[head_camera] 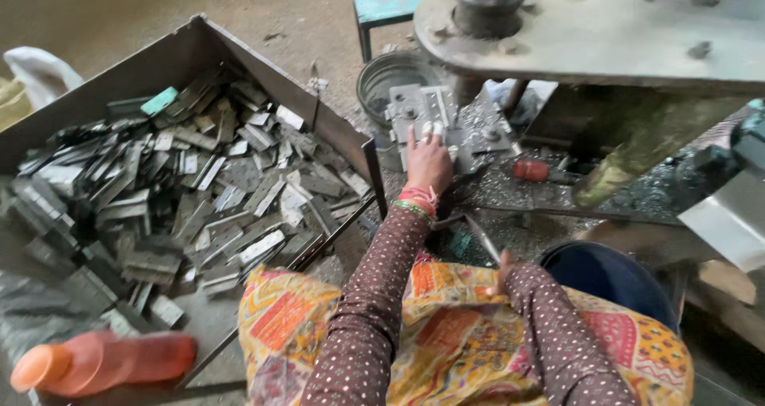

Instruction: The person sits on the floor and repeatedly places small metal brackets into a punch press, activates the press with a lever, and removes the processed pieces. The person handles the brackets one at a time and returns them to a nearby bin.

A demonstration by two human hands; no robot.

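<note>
My left hand (428,165) reaches forward, its taped fingertips pressing on a flat grey metal hinge plate (421,103) that lies on the machine's work bed (510,191). Bangles circle that wrist. My right hand (503,269) stays low at my lap, mostly hidden by the dotted sleeve. A thin metal rod (481,239) runs from it up toward the bed, and the hand seems closed on the rod's end. A patterned yellow cloth (462,342) covers my lap.
A large open metal bin (171,55) at the left holds several loose hinge plates. An orange bottle (103,362) lies bottom left. A round tin (386,79), a red-handled tool (531,170) and a dark blue bucket (617,274) surround the bed. The heavy press body (606,23) overhangs it.
</note>
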